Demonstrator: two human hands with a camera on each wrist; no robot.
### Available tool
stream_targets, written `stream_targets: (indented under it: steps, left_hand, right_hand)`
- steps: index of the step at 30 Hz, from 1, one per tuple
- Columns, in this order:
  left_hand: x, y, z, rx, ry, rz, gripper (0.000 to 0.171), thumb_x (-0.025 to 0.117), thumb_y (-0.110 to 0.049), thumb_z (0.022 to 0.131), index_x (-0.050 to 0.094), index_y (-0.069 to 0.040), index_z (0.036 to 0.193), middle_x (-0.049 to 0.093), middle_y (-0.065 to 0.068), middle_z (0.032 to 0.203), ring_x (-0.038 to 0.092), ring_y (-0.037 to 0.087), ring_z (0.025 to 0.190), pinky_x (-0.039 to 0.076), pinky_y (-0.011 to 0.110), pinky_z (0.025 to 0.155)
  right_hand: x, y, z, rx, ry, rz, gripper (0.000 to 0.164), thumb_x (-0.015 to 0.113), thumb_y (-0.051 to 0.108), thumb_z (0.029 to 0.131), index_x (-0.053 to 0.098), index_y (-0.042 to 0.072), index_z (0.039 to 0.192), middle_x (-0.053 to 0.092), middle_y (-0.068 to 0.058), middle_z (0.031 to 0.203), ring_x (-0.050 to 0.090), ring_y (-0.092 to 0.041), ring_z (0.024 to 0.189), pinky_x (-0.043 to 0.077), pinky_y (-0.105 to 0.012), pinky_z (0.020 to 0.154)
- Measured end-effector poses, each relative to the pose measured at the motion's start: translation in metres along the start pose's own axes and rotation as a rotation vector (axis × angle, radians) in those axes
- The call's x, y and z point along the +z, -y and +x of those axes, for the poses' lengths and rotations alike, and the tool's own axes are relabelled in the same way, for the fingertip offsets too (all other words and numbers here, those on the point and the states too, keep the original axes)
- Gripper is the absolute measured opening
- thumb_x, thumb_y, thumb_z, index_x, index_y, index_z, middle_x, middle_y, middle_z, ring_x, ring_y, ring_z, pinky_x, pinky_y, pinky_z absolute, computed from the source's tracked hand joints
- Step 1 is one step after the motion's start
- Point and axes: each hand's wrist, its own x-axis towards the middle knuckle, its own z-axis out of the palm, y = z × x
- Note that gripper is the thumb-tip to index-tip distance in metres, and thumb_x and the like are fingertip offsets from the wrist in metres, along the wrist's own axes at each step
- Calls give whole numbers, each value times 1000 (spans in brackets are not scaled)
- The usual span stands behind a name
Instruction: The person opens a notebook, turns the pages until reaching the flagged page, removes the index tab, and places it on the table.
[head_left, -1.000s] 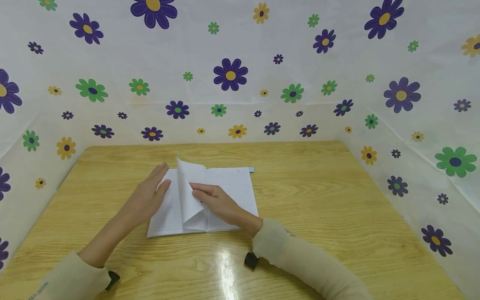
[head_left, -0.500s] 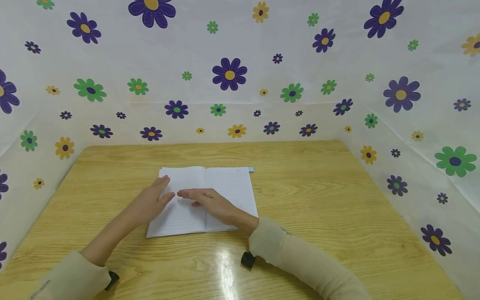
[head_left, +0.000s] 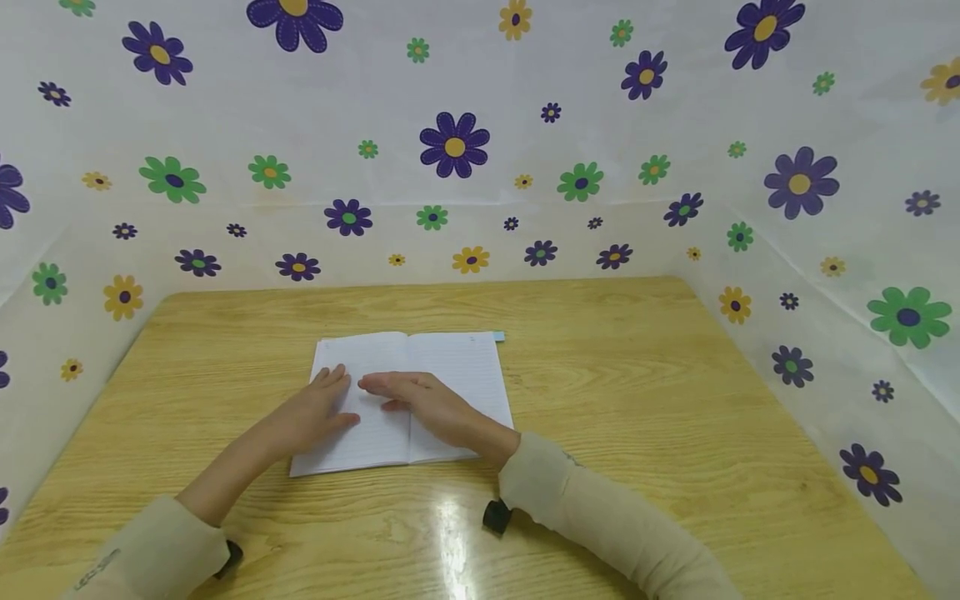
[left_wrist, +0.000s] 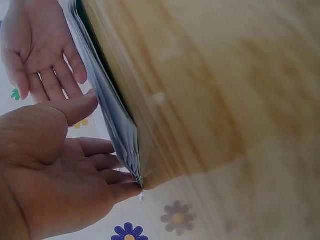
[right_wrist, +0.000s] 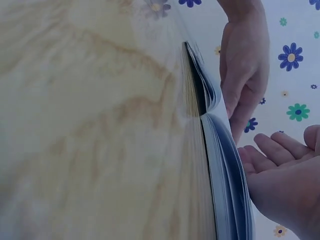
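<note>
Notebook (head_left: 397, 433) lay open, short of the tabletop (head_left: 637, 375)'s far edge; my left hand (head_left: 311, 417) touched it, right hand (head_left: 435, 410) over it, both unclenched!

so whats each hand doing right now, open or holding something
Left hand: open, resting on the left page of the notebook.
Right hand: open, holding nothing, across the notebook's middle fold; contact unclear.
</note>
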Motion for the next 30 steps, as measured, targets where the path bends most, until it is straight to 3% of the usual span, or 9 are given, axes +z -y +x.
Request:
stream_targets:
  steps: [4, 10, 15, 19, 24, 27, 30]
  left_hand:
    - [1, -1, 1, -9, 41, 30, 72, 65, -28, 103, 37, 20, 148, 23, 40, 159, 17, 60, 146, 22, 68, 117]
    - [1, -2, 2, -2, 68, 51, 71, 63, -26, 104, 34, 23, 147, 20, 42, 158, 14, 62, 146, 20, 68, 117]
    - [0, -4, 1, 6, 72, 57, 71, 62, -25, 104, 33, 25, 146, 18, 44, 157, 13, 63, 145, 20, 69, 117]
    - [-1, -5, 0, -4, 72, 53, 73, 62, -25, 105, 30, 26, 146, 17, 46, 157, 12, 64, 145, 20, 68, 117]
    - [-3, -7, 0, -22, 73, 44, 77, 63, -26, 104, 28, 27, 147, 15, 47, 156, 10, 64, 145, 20, 68, 117]
    - [-4, -7, -1, -31, 78, 41, 77, 63, -27, 104, 27, 26, 147, 14, 47, 157, 10, 64, 145, 20, 68, 117]
    - [-4, -7, -2, -40, 85, 31, 78, 63, -27, 104, 27, 26, 147, 13, 46, 157, 9, 63, 146, 19, 68, 118]
  right_hand:
    - [-9, 1, -6, -8, -105, -7, 49, 40, 35, 113, 55, 4, 149, 59, 1, 148, 53, -8, 136, 46, -32, 111]
    - [-27, 7, -23, -20, -345, -25, 44, 45, 21, 111, 53, -3, 147, 59, -11, 147, 55, -25, 137, 47, -38, 111]
    - [-44, 7, -42, 1, -475, -229, 44, 51, 16, 108, 52, -3, 148, 55, -14, 151, 51, -35, 138, 43, -48, 114]
    - [-56, 7, -56, 95, -455, -469, 54, 59, 18, 104, 46, -3, 152, 44, -19, 159, 38, -38, 148, 33, -53, 120]
    - [-66, 7, -69, 191, -316, -740, 71, 65, 26, 103, 34, -9, 156, 26, -25, 166, 16, -38, 156, 17, -51, 126]
    - [-69, 5, -73, 212, -235, -876, 79, 68, 32, 102, 31, -12, 155, 20, -28, 166, 14, -41, 156, 16, -52, 126]
    - [-70, 4, -75, 228, -188, -935, 84, 69, 36, 101, 29, -14, 156, 18, -30, 166, 14, -41, 156, 17, -53, 126]
